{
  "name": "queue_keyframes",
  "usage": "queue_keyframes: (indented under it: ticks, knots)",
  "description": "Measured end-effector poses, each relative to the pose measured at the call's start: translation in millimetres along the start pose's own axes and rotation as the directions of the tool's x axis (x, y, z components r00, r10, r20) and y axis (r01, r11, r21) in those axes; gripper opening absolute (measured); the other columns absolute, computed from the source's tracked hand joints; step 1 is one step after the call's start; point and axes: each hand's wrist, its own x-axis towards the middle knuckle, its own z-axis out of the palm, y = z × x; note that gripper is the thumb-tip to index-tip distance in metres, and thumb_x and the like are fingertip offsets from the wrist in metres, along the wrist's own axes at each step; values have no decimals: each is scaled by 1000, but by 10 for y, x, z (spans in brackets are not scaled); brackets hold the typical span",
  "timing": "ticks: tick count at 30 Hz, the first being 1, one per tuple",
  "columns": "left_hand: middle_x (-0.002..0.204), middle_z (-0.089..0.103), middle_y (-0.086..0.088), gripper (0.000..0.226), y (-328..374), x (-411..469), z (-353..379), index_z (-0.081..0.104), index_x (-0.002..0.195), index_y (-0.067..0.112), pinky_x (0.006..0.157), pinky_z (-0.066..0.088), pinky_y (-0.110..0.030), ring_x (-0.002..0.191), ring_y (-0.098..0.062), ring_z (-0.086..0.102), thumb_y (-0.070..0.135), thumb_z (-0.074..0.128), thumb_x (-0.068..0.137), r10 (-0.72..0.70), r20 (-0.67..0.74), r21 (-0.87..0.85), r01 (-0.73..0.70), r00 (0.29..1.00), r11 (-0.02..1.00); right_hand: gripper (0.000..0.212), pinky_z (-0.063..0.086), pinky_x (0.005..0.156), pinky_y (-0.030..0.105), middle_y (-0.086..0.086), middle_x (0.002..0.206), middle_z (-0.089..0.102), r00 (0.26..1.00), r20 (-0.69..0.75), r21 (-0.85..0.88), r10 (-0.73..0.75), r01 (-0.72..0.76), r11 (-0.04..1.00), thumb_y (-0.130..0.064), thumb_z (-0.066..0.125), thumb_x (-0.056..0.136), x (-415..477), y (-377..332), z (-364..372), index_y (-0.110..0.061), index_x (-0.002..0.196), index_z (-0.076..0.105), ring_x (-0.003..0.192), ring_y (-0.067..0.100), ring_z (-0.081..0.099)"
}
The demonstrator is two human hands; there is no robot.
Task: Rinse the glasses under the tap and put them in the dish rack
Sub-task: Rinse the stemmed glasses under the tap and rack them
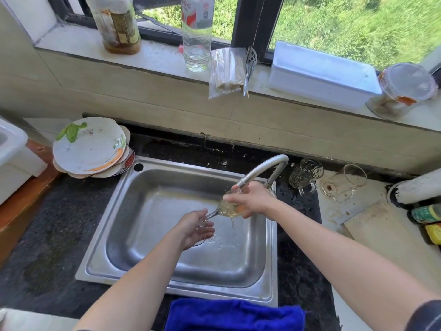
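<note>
A stemmed wine glass point(226, 207) lies tilted over the steel sink point(152, 271), its bowl right under the tap spout point(260, 169). My right hand point(253, 199) grips the bowl of the glass, and water spills off it into the sink. My left hand point(195, 229) holds the foot and stem of the same glass, palm up with fingers curled round it. Two more glasses stand on the counter to the right of the sink: a patterned glass mug point(306, 174) and a plain clear mug point(343, 183). No dish rack shows in the view.
A stack of plates point(90, 146) sits at the sink's back left corner. A blue cloth point(233, 315) lies over the front edge. A cutting board point(386, 232) and bottles are at right. Bottles, a bag of sticks and a white box point(322, 72) line the window sill.
</note>
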Motion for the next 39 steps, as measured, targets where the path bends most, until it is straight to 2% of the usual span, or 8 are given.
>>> queue_keyframes:
  ticks: [7,13,19,24,28,34,36,39]
  knots:
    - [69,61,-18,23,15,-57,-54,50,88,8,37,33,-17,43,-19,44,28,46,99,-127,5,123,125,992,985,70,59,84,40,2,125,57,997,79,43,-11,8,999,-27,82,76,24,47,-46,-26,138,50,105,16,62]
    - [72,56,-15,6,-1,-26,27,51,95,10,40,40,-23,53,-23,47,13,47,97,29,-57,-42,-31,998,999,66,62,64,35,2,108,63,996,-84,-35,37,-40,999,-63,80,60,56,64,13,-21,107,61,85,18,66]
    - [68,60,-15,19,-50,-90,-109,52,87,10,41,37,-19,48,-20,50,25,46,97,-145,63,60,142,987,988,65,60,79,40,3,119,58,999,36,23,-24,23,999,-32,84,74,43,68,-13,-24,131,55,104,19,63]
    - [63,44,-6,12,202,-243,-13,45,79,15,36,27,-17,40,-17,38,14,55,87,215,-266,48,-209,940,977,62,61,75,39,0,128,61,997,-2,186,83,-81,979,-44,80,74,125,129,40,-21,126,56,111,17,61]
    - [82,59,-2,12,510,-629,101,52,87,16,71,40,-32,78,-28,51,22,59,79,698,-275,762,-292,661,578,70,60,75,34,3,131,59,989,-11,154,147,-144,977,-43,75,81,71,251,61,-20,141,45,104,18,62]
    - [88,52,-1,15,760,-978,283,44,89,18,68,36,-34,74,-30,47,28,54,85,863,19,970,-220,505,107,58,54,74,33,12,122,60,989,-68,200,135,-119,973,-23,71,87,-6,322,57,-16,139,47,112,31,60]
    - [88,56,-3,10,775,-894,265,48,90,16,70,38,-34,77,-29,50,23,53,86,842,-44,943,-256,538,212,46,57,74,35,9,122,62,991,-60,264,124,-104,959,-28,70,87,-30,287,46,-18,130,55,107,29,63]
    - [91,60,-13,7,735,-616,181,54,94,12,58,41,-28,67,-24,50,15,51,89,595,-245,601,-361,765,713,26,58,84,41,3,110,69,995,-14,431,99,-84,899,-32,69,89,-67,217,61,-16,109,65,98,25,67]
